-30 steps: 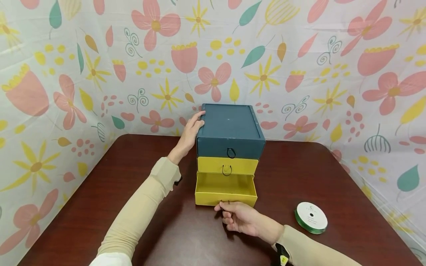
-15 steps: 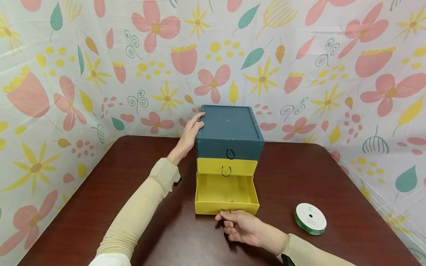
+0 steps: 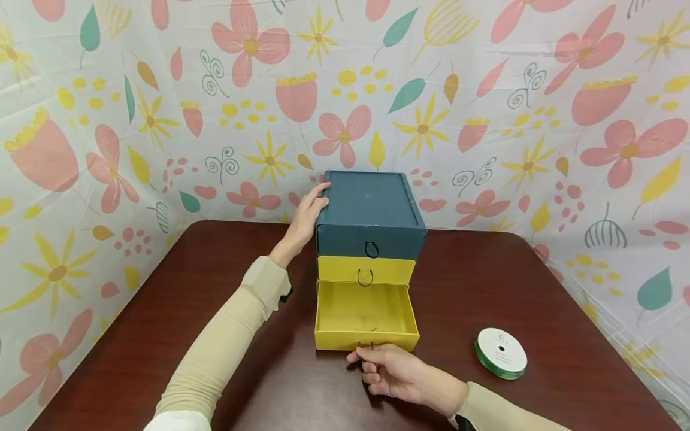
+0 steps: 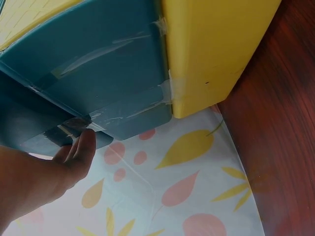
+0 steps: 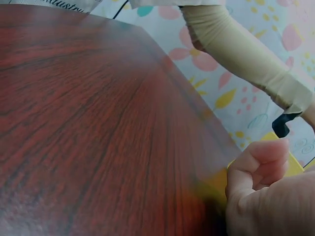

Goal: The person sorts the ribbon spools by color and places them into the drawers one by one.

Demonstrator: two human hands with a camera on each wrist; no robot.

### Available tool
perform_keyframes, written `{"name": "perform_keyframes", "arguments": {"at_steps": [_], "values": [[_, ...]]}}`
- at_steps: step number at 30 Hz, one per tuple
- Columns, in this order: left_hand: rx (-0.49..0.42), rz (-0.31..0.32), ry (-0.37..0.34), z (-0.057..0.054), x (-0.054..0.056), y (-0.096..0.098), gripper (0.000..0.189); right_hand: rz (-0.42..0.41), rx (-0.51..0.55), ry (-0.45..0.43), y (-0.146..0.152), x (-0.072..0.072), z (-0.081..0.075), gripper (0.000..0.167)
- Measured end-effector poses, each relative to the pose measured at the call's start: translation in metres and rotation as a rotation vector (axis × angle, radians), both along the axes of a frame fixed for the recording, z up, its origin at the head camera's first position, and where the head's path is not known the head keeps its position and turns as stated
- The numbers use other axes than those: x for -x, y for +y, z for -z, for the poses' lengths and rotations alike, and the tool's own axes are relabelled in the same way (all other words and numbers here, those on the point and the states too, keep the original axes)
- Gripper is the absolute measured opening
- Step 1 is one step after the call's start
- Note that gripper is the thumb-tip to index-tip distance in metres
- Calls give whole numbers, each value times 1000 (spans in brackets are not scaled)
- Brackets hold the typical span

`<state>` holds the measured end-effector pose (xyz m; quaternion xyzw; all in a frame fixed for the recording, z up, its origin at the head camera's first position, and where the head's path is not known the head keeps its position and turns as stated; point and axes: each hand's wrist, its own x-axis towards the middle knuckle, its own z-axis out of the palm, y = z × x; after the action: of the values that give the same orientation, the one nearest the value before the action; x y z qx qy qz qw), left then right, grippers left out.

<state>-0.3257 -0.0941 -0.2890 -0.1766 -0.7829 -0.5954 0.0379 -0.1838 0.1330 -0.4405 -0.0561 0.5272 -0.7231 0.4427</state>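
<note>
A drawer unit with a dark blue top (image 3: 372,200) and yellow lower tiers stands at mid-table in the head view. Its bottom yellow drawer (image 3: 339,341) is pulled out, and no object shows inside. My right hand (image 3: 396,374), fingers curled, pinches the thin dark loop pull at that drawer's front; the fingers hide most of the loop. My left hand (image 3: 304,221) rests against the blue top's left side, fingertips at its upper edge. In the left wrist view, the left fingers (image 4: 81,152) touch the blue side wall (image 4: 93,73), which carries clear tape.
A ribbon spool (image 3: 501,353) with a white face and green edge lies right of the drawer. The middle yellow drawer (image 3: 345,269) and the blue top drawer, each with a loop pull, are closed. A flowered cloth (image 3: 345,90) hangs behind the dark wooden table (image 3: 242,359).
The bottom drawer has slid further out toward me with my right hand at its loop, mostly in the first half second. My left hand has stayed on the blue top's side.
</note>
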Motion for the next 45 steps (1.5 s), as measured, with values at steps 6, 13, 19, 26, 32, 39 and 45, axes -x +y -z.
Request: {"name": "perform_keyframes", "arguments": {"at_steps": [6, 13, 19, 26, 32, 39, 45], "values": [[-30, 5, 2, 14, 18, -3, 49, -79, -125, 96, 10, -12, -14, 29], [-39, -5, 41, 28, 30, -3, 50, -171, -239, 458, 51, -12, -55, 35], [-40, -28, 51, 28, 30, -2, 51, 27, -801, 1082, 100, 4, -79, 27], [-31, -41, 41, 28, 32, -3, 50, 89, -1440, 1127, 145, 12, -58, 82], [-17, -31, 53, 28, 31, -2, 50, -18, -1510, 922, 163, 17, -43, 98], [-24, -32, 52, 27, 31, -1, 50, -26, -1490, 924, 170, 22, -43, 82], [-11, -43, 45, 27, 30, -1, 50, 55, -1472, 1030, 162, 23, -44, 66]]}}
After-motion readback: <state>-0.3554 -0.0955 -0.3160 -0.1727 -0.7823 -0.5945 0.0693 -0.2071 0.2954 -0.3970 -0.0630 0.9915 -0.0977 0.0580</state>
